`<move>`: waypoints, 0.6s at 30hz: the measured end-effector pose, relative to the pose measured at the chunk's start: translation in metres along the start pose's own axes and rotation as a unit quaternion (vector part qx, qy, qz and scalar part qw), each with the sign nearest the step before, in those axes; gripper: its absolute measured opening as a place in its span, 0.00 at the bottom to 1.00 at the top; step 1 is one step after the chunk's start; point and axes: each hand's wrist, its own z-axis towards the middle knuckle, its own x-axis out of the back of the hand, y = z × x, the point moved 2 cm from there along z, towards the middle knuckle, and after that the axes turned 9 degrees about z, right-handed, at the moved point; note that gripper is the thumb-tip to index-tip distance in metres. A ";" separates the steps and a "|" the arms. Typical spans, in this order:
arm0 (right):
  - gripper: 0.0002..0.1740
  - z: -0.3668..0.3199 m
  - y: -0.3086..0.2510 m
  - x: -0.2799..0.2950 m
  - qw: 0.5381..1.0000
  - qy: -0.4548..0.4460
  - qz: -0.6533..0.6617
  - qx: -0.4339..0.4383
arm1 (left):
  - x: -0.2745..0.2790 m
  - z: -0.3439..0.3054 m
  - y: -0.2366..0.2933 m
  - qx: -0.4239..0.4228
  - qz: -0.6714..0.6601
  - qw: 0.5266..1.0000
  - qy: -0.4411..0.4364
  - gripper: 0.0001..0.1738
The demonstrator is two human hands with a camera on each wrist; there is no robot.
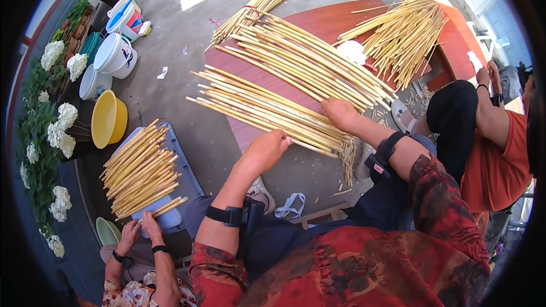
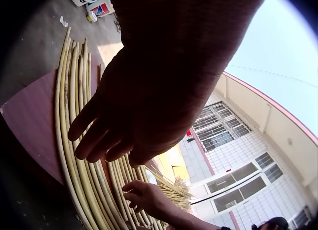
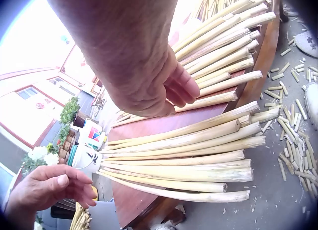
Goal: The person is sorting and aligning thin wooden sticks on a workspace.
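Observation:
Long pale-yellow stalks lie in two rows on a reddish-brown table. My left hand is beside the front edge of the near row of stalks, its fingers loosely bent and nothing in them. Over the gap between the rows, my right hand reaches to the far row of stalks. In the right wrist view its fingers are relaxed, right at the nearest stalk of that row. The cut ends of the near row stick out past the table edge.
A large stalk pile and a tied bundle lie beyond. Cut pieces litter the floor at right. At left, another person's hands work by shorter stalks on a blue lid, near a yellow basin. Someone sits at right.

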 end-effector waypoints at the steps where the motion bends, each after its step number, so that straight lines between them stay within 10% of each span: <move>1: 0.09 0.003 0.005 -0.003 1.000 0.006 -0.005 -0.011 | 0.000 0.000 0.001 0.000 0.001 1.000 -0.008 0.16; 18: 0.10 0.026 0.006 -0.022 0.997 0.003 -0.023 -0.073 | 0.015 -0.002 0.000 0.005 -0.031 0.999 0.016 0.16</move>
